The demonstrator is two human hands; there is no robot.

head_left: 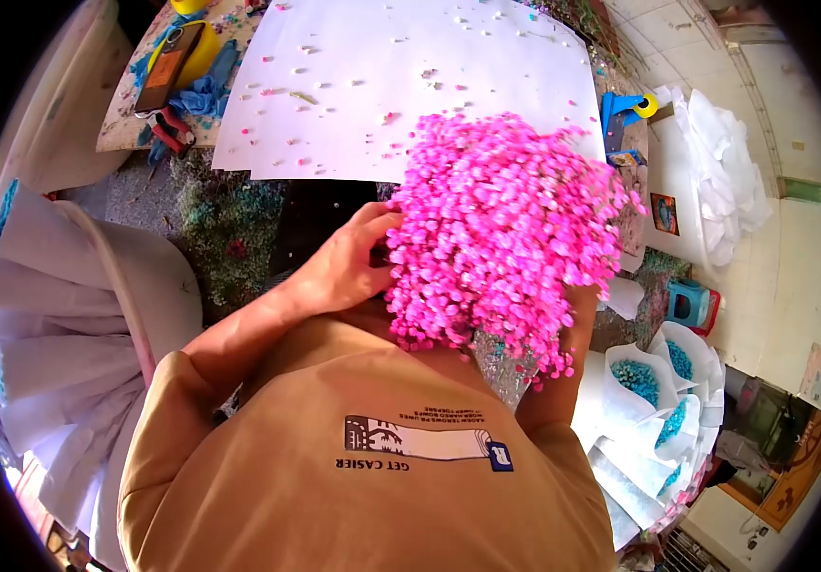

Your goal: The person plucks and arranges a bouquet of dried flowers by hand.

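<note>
A large, full bunch of bright pink baby's breath (506, 229) is held up before my chest, its blossoms covering the near edge of the table. My left hand (348, 257) is at the bunch's left side, fingers curled in against the flowers and the fingertips partly covered by them. My right forearm (579, 319) runs up behind the right side of the bunch; the hand itself is hidden by the blossoms. The stems are also out of sight. Beyond the bunch lies a large sheet of white paper (353, 95), scattered with small pink and white petals.
On the table's left are a phone (170, 69), yellow tape (203, 52) and red-handled pruners (172, 131). A blue tape dispenser (617, 112) sits at the right. White-wrapped blue bouquets (635, 381) stand lower right; a tub (158, 276) of wrapped bunches is on my left.
</note>
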